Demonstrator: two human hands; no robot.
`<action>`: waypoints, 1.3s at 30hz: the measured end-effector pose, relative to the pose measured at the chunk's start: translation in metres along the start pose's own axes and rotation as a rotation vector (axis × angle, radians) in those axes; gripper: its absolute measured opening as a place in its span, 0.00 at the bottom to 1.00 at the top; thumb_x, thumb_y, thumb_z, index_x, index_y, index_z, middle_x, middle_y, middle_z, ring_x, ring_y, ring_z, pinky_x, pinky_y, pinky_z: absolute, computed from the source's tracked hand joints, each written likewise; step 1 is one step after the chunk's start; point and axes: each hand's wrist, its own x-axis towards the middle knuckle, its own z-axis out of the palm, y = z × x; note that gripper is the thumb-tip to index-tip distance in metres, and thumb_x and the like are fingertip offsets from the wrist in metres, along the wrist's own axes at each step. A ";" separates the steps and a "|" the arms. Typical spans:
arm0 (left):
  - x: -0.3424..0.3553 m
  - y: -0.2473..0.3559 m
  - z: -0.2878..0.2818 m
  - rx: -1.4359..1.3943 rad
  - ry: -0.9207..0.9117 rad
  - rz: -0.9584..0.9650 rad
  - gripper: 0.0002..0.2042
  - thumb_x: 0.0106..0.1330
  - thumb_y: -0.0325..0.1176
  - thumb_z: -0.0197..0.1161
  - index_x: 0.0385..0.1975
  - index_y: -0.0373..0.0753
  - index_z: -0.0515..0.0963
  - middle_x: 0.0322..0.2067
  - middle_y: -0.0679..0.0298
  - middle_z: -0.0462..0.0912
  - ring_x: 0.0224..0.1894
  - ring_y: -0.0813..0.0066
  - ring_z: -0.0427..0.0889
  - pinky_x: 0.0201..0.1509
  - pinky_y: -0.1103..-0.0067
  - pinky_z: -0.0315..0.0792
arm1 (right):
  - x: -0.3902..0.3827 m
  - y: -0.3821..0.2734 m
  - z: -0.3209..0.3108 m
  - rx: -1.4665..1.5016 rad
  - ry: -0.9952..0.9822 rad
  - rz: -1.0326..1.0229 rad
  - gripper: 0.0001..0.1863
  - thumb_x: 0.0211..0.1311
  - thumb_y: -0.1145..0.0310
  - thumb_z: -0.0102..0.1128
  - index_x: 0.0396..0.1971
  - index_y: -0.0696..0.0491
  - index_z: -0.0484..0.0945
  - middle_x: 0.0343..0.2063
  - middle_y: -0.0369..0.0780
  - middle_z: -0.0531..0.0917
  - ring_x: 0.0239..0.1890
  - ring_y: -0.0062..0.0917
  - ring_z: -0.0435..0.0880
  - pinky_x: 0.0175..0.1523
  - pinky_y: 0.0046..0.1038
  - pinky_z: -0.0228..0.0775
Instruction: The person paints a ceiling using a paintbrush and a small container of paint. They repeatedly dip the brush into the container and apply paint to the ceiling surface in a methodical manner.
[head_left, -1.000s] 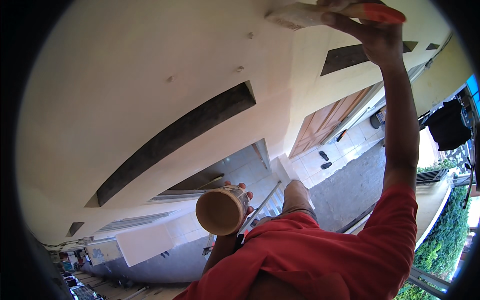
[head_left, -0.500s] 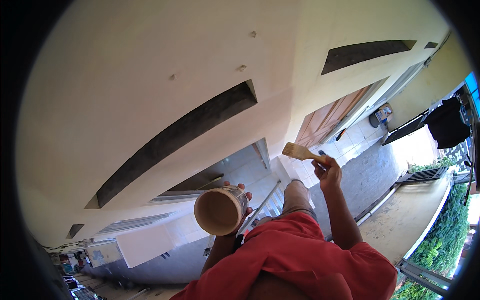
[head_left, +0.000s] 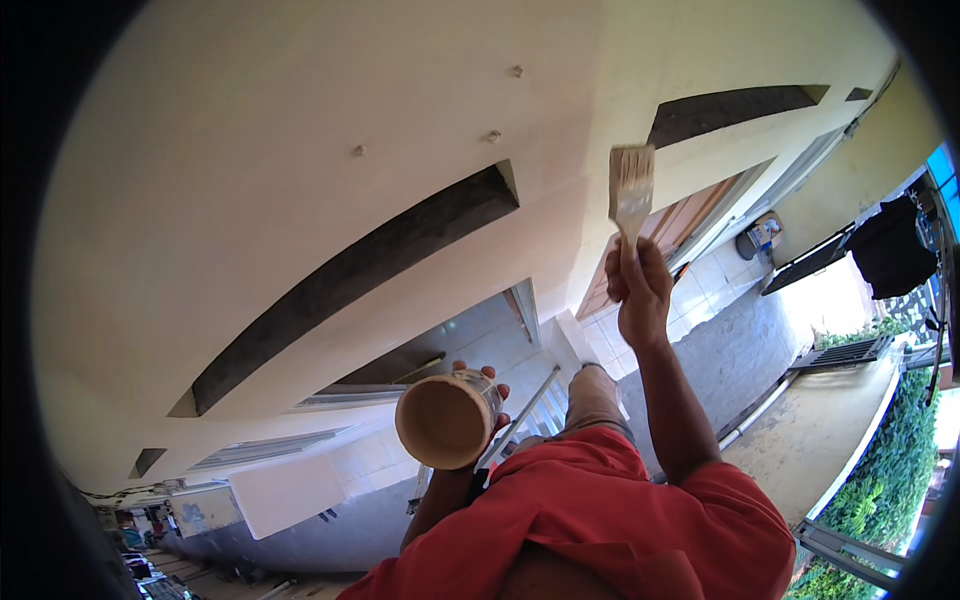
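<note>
Paintbrush (head_left: 631, 190), pale wall (head_left: 280, 200), tiled floor (head_left: 706, 292)

1. A brown panelled door (head_left: 703, 215), partly hidden, stands ajar or shut, I cannot tell which;
2. pale floor tiles (head_left: 700, 297) lie at the door's foot; grey concrete (head_left: 725, 345) borders them, farther below the door;
3. a dark round bin (head_left: 747, 246) stands right of the door;
4. a black garment (head_left: 893, 248) hangs well right of the door;
5. green foliage (head_left: 880, 475) grows well below and right of the door.

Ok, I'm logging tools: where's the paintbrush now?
In the head view, right of centre: the paintbrush is in the person's right hand, above and right of the tub.
</note>
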 end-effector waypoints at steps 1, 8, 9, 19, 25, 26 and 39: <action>-0.001 0.001 0.000 0.000 0.005 0.009 0.36 0.75 0.59 0.67 0.79 0.54 0.68 0.74 0.52 0.65 0.75 0.42 0.65 0.65 0.45 0.77 | 0.022 -0.015 0.018 -0.025 -0.038 -0.137 0.11 0.88 0.64 0.56 0.53 0.57 0.79 0.29 0.34 0.81 0.22 0.09 0.68 0.25 0.16 0.58; -0.008 0.002 -0.005 0.014 0.033 0.051 0.36 0.75 0.58 0.67 0.79 0.55 0.67 0.76 0.52 0.64 0.75 0.42 0.64 0.66 0.45 0.77 | 0.128 -0.077 0.109 -0.543 -0.078 -0.356 0.18 0.89 0.55 0.52 0.46 0.58 0.75 0.23 0.33 0.74 0.24 0.14 0.69 0.29 0.24 0.66; -0.009 0.001 -0.005 0.010 0.028 0.060 0.36 0.75 0.58 0.67 0.79 0.55 0.67 0.76 0.52 0.64 0.75 0.42 0.64 0.66 0.45 0.77 | 0.133 -0.066 0.105 -0.695 -0.075 -0.377 0.19 0.90 0.55 0.51 0.45 0.59 0.74 0.23 0.36 0.75 0.24 0.18 0.71 0.30 0.28 0.68; -0.010 0.007 -0.003 0.017 0.028 0.064 0.38 0.74 0.60 0.68 0.79 0.52 0.66 0.75 0.48 0.64 0.75 0.40 0.63 0.66 0.44 0.77 | 0.085 0.048 0.036 -0.873 -0.122 -0.172 0.19 0.90 0.58 0.46 0.41 0.59 0.69 0.23 0.47 0.78 0.25 0.35 0.79 0.35 0.39 0.72; -0.005 0.009 -0.007 0.034 0.028 0.024 0.38 0.74 0.60 0.68 0.80 0.53 0.66 0.75 0.49 0.64 0.76 0.41 0.63 0.67 0.45 0.77 | 0.058 0.094 0.002 -0.893 -0.159 -0.018 0.21 0.90 0.55 0.45 0.42 0.60 0.67 0.28 0.64 0.82 0.36 0.68 0.82 0.41 0.59 0.72; -0.004 0.009 -0.008 0.026 0.033 0.017 0.38 0.74 0.59 0.69 0.80 0.53 0.65 0.76 0.49 0.64 0.76 0.41 0.63 0.67 0.45 0.76 | 0.055 0.100 -0.003 -0.912 -0.167 -0.002 0.21 0.90 0.54 0.44 0.42 0.60 0.68 0.29 0.64 0.82 0.36 0.68 0.83 0.41 0.59 0.72; -0.008 0.006 -0.007 0.017 0.040 -0.014 0.37 0.74 0.59 0.69 0.79 0.53 0.67 0.75 0.51 0.65 0.75 0.41 0.65 0.67 0.44 0.77 | -0.016 0.057 -0.052 -0.345 -0.215 0.777 0.18 0.83 0.61 0.58 0.40 0.63 0.84 0.18 0.37 0.76 0.10 0.18 0.67 0.14 0.25 0.54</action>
